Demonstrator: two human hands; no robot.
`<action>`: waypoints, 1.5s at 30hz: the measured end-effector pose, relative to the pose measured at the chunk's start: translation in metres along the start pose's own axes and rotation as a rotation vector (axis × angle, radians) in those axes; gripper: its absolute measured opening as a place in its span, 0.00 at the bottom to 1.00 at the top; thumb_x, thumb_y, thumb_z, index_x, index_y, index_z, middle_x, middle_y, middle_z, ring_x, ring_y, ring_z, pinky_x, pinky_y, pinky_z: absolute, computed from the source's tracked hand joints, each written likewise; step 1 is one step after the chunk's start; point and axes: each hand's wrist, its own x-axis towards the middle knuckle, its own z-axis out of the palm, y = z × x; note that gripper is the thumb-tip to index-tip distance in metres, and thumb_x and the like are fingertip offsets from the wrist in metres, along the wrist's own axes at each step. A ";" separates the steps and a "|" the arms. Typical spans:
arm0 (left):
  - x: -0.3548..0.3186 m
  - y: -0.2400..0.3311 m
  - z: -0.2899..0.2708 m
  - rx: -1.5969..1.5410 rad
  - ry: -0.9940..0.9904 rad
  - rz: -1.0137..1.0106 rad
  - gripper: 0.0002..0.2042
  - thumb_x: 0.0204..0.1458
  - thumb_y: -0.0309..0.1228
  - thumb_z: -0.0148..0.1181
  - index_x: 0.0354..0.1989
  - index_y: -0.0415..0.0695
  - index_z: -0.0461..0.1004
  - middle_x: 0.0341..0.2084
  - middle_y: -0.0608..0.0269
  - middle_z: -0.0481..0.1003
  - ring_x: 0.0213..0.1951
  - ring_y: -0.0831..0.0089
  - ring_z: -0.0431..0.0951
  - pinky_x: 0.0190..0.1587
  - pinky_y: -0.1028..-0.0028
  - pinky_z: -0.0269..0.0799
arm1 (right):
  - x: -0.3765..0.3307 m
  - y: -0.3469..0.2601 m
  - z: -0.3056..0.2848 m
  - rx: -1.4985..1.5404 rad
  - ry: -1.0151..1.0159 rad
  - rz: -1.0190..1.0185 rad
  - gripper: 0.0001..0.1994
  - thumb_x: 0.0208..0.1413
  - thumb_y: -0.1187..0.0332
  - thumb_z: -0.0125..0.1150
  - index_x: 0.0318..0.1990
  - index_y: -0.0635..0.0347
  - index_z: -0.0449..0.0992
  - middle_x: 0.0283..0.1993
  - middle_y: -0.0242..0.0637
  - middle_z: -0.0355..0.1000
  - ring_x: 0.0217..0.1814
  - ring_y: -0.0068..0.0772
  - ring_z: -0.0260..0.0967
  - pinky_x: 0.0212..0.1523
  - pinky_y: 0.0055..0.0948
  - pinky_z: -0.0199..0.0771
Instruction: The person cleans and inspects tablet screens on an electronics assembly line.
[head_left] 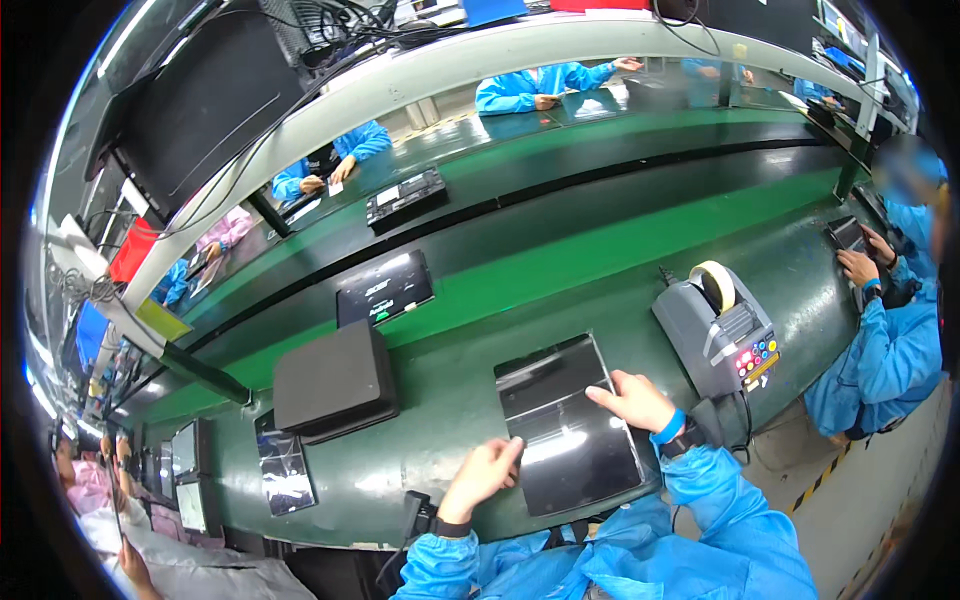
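Note:
A flat black glossy panel (565,425), like a tablet or screen, lies on the green bench in front of me. My left hand (482,477) rests at its lower left edge with fingers curled against the side. At the panel's right edge lies my right hand (633,400), fingers spread flat on the surface. Both sleeves are bright blue, with a dark band at each wrist.
A grey tape dispenser (722,335) with coloured buttons stands to the right. A black box (333,382) sits to the left, another glossy panel (284,468) below it. More dark devices (384,288) ride the green conveyor. A blue-sleeved person (885,340) works at right.

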 end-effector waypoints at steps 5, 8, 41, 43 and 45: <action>0.010 0.003 0.017 0.200 0.106 0.027 0.24 0.58 0.49 0.51 0.29 0.34 0.72 0.15 0.53 0.73 0.17 0.66 0.76 0.26 0.69 0.71 | -0.009 -0.005 0.013 -0.539 0.242 -0.116 0.26 0.58 0.46 0.51 0.24 0.63 0.73 0.16 0.49 0.70 0.21 0.53 0.71 0.27 0.48 0.71; 0.008 -0.006 0.008 0.233 0.227 0.116 0.23 0.59 0.47 0.50 0.28 0.34 0.70 0.15 0.51 0.72 0.20 0.61 0.76 0.26 0.66 0.69 | -0.007 -0.007 0.014 -0.451 0.228 -0.123 0.27 0.58 0.46 0.49 0.24 0.63 0.74 0.17 0.50 0.71 0.21 0.53 0.72 0.26 0.46 0.73; -0.007 -0.005 0.032 -0.763 0.346 0.284 0.16 0.65 0.37 0.44 0.51 0.36 0.68 0.44 0.61 0.73 0.45 0.75 0.71 0.50 0.75 0.65 | -0.015 -0.024 0.056 0.713 0.095 -0.014 0.17 0.63 0.59 0.51 0.34 0.68 0.69 0.27 0.32 0.67 0.31 0.22 0.61 0.33 0.28 0.65; -0.002 -0.008 0.034 -0.724 0.334 0.257 0.15 0.64 0.35 0.46 0.50 0.37 0.68 0.44 0.60 0.73 0.45 0.73 0.72 0.50 0.73 0.66 | -0.018 -0.020 0.051 0.673 0.120 -0.107 0.17 0.63 0.58 0.50 0.34 0.68 0.69 0.26 0.35 0.66 0.31 0.25 0.61 0.33 0.31 0.65; 0.009 -0.021 0.027 -0.601 0.366 0.275 0.16 0.63 0.37 0.46 0.50 0.36 0.68 0.39 0.61 0.75 0.39 0.74 0.74 0.43 0.75 0.70 | -0.022 -0.020 0.034 0.468 0.117 -0.051 0.17 0.63 0.59 0.50 0.33 0.68 0.68 0.25 0.40 0.65 0.31 0.27 0.61 0.33 0.34 0.65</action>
